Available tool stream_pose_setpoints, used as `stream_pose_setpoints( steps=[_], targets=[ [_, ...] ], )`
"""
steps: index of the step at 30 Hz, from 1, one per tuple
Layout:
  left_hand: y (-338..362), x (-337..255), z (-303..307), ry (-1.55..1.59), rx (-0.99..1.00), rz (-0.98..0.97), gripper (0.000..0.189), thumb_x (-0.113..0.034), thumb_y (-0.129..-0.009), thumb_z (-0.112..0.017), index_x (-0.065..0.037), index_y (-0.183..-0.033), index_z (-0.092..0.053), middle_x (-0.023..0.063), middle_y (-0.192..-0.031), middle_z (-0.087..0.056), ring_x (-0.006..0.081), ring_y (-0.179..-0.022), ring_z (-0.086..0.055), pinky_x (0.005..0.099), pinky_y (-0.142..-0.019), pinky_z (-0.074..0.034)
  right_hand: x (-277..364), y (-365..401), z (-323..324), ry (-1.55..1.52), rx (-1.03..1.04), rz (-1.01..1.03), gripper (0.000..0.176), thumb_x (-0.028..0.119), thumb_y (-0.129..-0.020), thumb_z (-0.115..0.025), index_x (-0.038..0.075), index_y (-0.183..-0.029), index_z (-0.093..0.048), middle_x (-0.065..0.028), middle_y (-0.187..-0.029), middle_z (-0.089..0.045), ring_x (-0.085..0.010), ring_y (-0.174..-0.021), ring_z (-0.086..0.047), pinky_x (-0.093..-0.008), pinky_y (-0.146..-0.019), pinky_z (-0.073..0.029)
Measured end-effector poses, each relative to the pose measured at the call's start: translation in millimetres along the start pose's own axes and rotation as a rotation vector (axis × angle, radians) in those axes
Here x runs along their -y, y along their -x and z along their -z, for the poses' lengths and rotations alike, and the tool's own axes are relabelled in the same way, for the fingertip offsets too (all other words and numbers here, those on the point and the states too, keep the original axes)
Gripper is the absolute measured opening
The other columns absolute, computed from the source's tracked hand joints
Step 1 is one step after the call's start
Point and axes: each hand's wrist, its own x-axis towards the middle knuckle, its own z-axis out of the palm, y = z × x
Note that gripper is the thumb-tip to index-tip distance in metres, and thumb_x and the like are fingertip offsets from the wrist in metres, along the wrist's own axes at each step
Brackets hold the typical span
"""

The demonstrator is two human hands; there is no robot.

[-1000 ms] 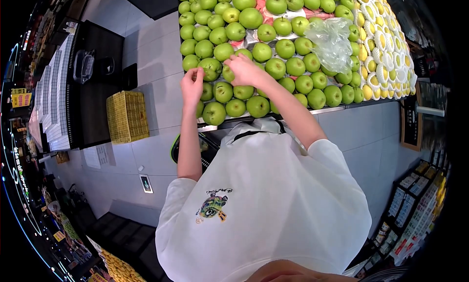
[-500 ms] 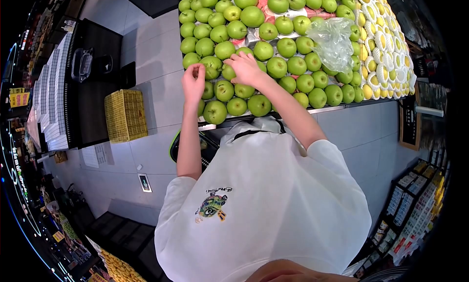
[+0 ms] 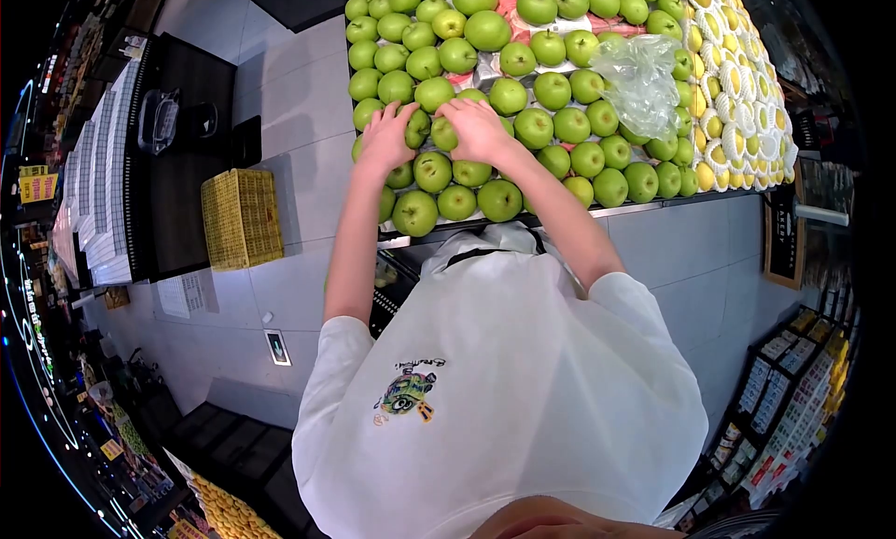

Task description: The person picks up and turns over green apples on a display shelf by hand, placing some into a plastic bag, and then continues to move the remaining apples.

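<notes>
Since the earlier frame, the left hand has risen from the near edge of the counter, where it hung with its fingers pinched, and now lies on the fruit beside the right hand. The right hand has barely shifted.

Head view, looking down over a white T-shirt: both bare arms reach toward 12 o'clock onto a sloped apple display, with rows of green fruit packed tight.

The left hand is open, its fingers spread and resting flat on the fruit, closed round nothing. The right hand is arched, fingers curled down over the fruit; whether it grips any cannot be told.

Between them sits one green apple, in the third row from the near edge, touched by the left fingertips and just beside the right thumb. It lies at 3 o'clock from the left hand and at 9 o'clock from the right. Being round, it has no long axis to speak of. Both hands are about equally near.

At 2 o'clock from the right hand, a clear plastic bag lies crumpled on the apples. At the far right stand yellow fruits in foam nets. A yellow basket sits on the floor at 8 o'clock from the left hand.
</notes>
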Motion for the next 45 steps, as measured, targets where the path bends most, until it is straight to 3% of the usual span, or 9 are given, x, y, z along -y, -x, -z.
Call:
stream_pose_setpoints(
  steps=[8,13,16,19,26,29,35,37,45],
  targets=[
    [-9,-5,5,-0.04,0.065,0.143,0.111,-0.019,-0.058,-0.099,-0.017,-0.155,-0.047,0.0093,-0.153,-0.057,0.0372,-0.136,-0.055,0.0563,-0.113,-0.045,-2,9,-1,-0.107,-0.088,-0.04,0.072,0.016,-0.064,-0.091,0.012,-0.13,-0.062,-0.009,-0.127,-0.066,-0.0303,-0.129,-0.061,-0.0464,-0.11,-0.046],
    [0,15,4,0.117,-0.101,0.105,0.1,-0.027,-0.061,-0.098,-0.011,-0.149,-0.054,0.0147,-0.14,-0.066,0.0387,-0.13,-0.059,0.0533,-0.114,-0.045,-3,11,-5,-0.103,-0.123,-0.039,0.074,0.018,-0.065,-0.092,0.01,-0.132,-0.062,-0.009,-0.127,-0.065,-0.0303,-0.128,-0.061,-0.0466,-0.11,-0.047],
    [2,30,-1,0.444,-0.177,0.048,0.092,-0.037,-0.071,-0.096,-0.006,-0.149,-0.056,0.0179,-0.136,-0.068,0.036,-0.129,-0.062,0.0486,-0.113,-0.047,-3,11,-7,-0.094,-0.125,-0.038,0.076,0.02,-0.065,-0.093,0.009,-0.134,-0.062,-0.0094,-0.127,-0.065,-0.0302,-0.129,-0.061,-0.0469,-0.11,-0.047],
    [2,41,-13,1.295,-0.07,0.155,0.084,-0.041,-0.094,-0.085,0.007,-0.154,-0.05,0.0185,-0.143,-0.063,0.0259,-0.132,-0.061,0.0408,-0.113,-0.05,-1,11,-3,-0.09,-0.118,-0.046,0.077,0.021,-0.065,-0.093,0.009,-0.135,-0.062,-0.01,-0.128,-0.065,-0.0302,-0.129,-0.061,-0.0471,-0.11,-0.047],
    [3,36,5,1.631,-0.095,0.149,0.079,-0.031,-0.091,-0.088,0.006,-0.15,-0.05,0.0184,-0.139,-0.063,0.0275,-0.131,-0.062,0.0408,-0.11,-0.052,-2,9,-3,-0.074,-0.088,-0.044,0.077,0.023,-0.066,-0.093,0.01,-0.135,-0.061,-0.0102,-0.129,-0.064,-0.0302,-0.129,-0.061,-0.0474,-0.109,-0.048],
    [-1,40,11,1.545,-0.202,0.181,0.086,-0.03,-0.083,-0.094,0.002,-0.149,-0.049,0.0171,-0.136,-0.064,0.0285,-0.127,-0.064,0.0422,-0.107,-0.055,0,10,-2,-0.06,-0.08,-0.057,0.073,0.023,-0.068,-0.091,0.012,-0.134,-0.062,-0.0099,-0.13,-0.064,-0.0301,-0.129,-0.061,-0.0457,-0.108,-0.047],
    [1,23,35,0.558,-0.311,0.067,0.106,-0.042,-0.062,-0.104,-0.001,-0.143,-0.051,0.0198,-0.132,-0.067,0.0349,-0.121,-0.067,0.0491,-0.1,-0.057,0,9,-3,-0.061,-0.089,-0.051,0.074,0.024,-0.067,-0.092,0.013,-0.134,-0.062,-0.0092,-0.131,-0.064,-0.0298,-0.129,-0.061,-0.0461,-0.108,-0.047],
    [0,16,36,0.223,-0.151,0.107,0.106,-0.048,-0.056,-0.103,-0.005,-0.141,-0.055,0.018,-0.131,-0.068,0.0373,-0.122,-0.064,0.051,-0.101,-0.052,1,10,-2,-0.055,-0.083,-0.053,0.074,0.024,-0.067,-0.092,0.013,-0.134,-0.062,-0.0091,-0.131,-0.064,-0.0296,-0.129,-0.061,-0.0461,-0.108,-0.047],
    [0,2,2,-0.07,-0.17,0.036,0.094,-0.051,-0.061,-0.097,-0.018,-0.143,-0.066,0.014,-0.139,-0.064,0.0368,-0.127,-0.055,0.0483,-0.109,-0.038,2,10,-1,-0.052,-0.075,-0.061,0.077,0.025,-0.064,-0.093,0.012,-0.133,-0.062,-0.0085,-0.128,-0.064,-0.0282,-0.129,-0.061,-0.0469,-0.11,-0.046]
  ],
)
